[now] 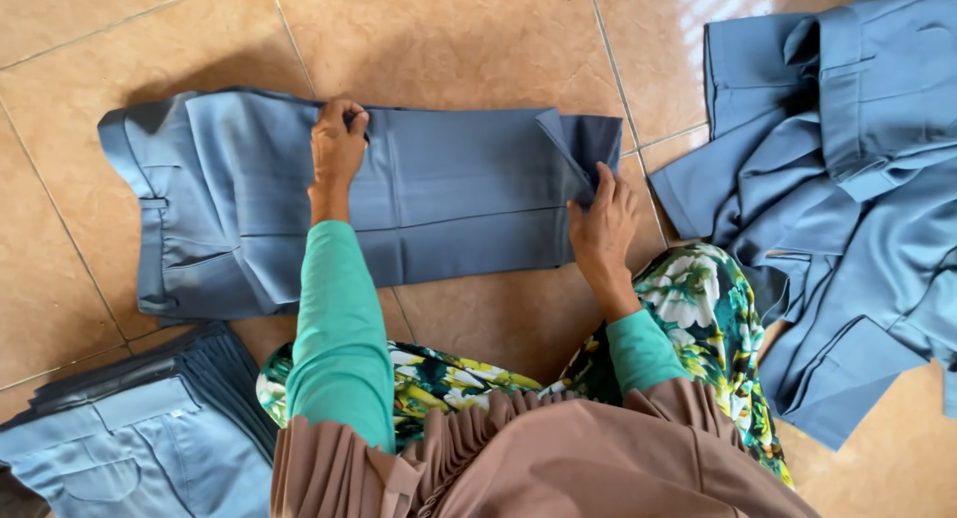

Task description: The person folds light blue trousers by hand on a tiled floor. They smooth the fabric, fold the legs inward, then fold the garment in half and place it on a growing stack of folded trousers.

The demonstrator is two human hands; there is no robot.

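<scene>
A pair of blue-grey trousers (449, 194) lies flat on the tiled floor, waistband at the left, legs stretched to the right. My left hand (337, 144) rests at the far edge of the legs, fingers curled on the cloth. At the leg ends, my right hand (602, 224) pinches the hem, where a corner of fabric is turned back. Both sleeves are teal.
A loose heap of more blue-grey trousers (837, 199) lies at the right. A folded stack of similar garments (140, 433) sits at the lower left. My floral skirt and a brown pleated cloth (538, 448) fill the bottom centre. The floor (459, 39) is tan tile.
</scene>
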